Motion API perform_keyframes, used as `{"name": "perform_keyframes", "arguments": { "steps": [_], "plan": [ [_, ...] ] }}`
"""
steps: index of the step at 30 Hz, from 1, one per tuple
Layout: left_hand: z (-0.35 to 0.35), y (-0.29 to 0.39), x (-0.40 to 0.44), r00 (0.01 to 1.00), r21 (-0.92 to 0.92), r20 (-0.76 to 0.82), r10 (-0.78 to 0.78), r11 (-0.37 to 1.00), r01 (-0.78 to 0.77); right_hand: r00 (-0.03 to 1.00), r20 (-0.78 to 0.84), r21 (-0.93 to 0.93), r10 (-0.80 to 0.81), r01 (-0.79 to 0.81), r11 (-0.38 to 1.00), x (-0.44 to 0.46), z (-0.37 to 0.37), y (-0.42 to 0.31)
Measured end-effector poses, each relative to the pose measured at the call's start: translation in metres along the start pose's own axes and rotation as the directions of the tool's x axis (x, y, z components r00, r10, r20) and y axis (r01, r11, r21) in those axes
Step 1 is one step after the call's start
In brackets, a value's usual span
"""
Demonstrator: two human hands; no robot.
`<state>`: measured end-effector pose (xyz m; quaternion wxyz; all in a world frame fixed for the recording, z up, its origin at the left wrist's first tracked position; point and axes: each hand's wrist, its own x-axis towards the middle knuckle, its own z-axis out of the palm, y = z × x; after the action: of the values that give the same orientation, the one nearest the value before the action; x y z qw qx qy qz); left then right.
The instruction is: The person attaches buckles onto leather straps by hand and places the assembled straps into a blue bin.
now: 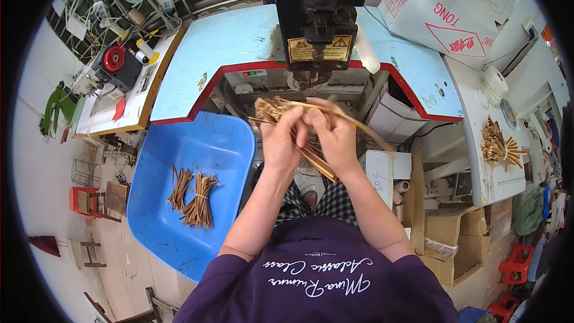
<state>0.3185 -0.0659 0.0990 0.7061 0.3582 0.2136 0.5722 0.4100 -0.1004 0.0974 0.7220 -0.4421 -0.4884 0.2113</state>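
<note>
A bundle of thin brown strips [272, 109] is in my left hand [283, 143], whose fingers are wrapped round it. Its folded-looking ends stick out at the upper left, and more strip ends hang below between the hands. My right hand [336, 142] is closed against the left one, thumb and fingers pinching a long brown strip [371, 134] that trails off to the right, slightly blurred. The fingers hide where this strip meets the bundle. Just beyond both hands stands the head of a black machine [320, 24] with yellow warning labels.
To the left, a blue plastic tub [233, 203] holds tied brown bundles [202, 200]. Another bundle [503, 146] lies on the right-hand white table [493, 188]. The light-blue worktop [233, 42] has a red cut-out edge. Cardboard boxes [445, 18] sit behind right.
</note>
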Motion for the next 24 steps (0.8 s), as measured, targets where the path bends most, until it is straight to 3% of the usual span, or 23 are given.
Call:
{"name": "perform_keyframes", "arguments": {
  "steps": [1,5,10,16,24],
  "plan": [
    [0.002,0.000,0.000,1.000,-0.002,0.002,0.002,1.000,-0.002,1.000,0.000,-0.001,-0.003,0.003,1.000,0.003,-0.001,-0.003],
    [0.015,0.008,-0.003,1.000,0.019,0.030,0.009,1.000,-0.009,0.955,-0.047,0.235,0.292,-0.273,0.933,0.017,-0.012,-0.018],
    [0.018,0.016,0.002,0.999,0.113,-0.035,0.022,0.993,-0.018,0.934,-0.002,0.416,0.358,-0.325,0.850,0.029,-0.018,-0.012],
    [0.022,0.016,0.009,0.999,0.175,-0.035,0.019,0.984,-0.013,0.929,0.012,0.480,0.370,-0.330,0.813,0.036,-0.021,-0.003],
    [0.013,0.023,0.012,0.972,0.149,-0.172,0.157,0.980,-0.132,0.920,-0.004,0.526,0.393,-0.332,0.783,0.039,-0.010,-0.012]
  ]
}}
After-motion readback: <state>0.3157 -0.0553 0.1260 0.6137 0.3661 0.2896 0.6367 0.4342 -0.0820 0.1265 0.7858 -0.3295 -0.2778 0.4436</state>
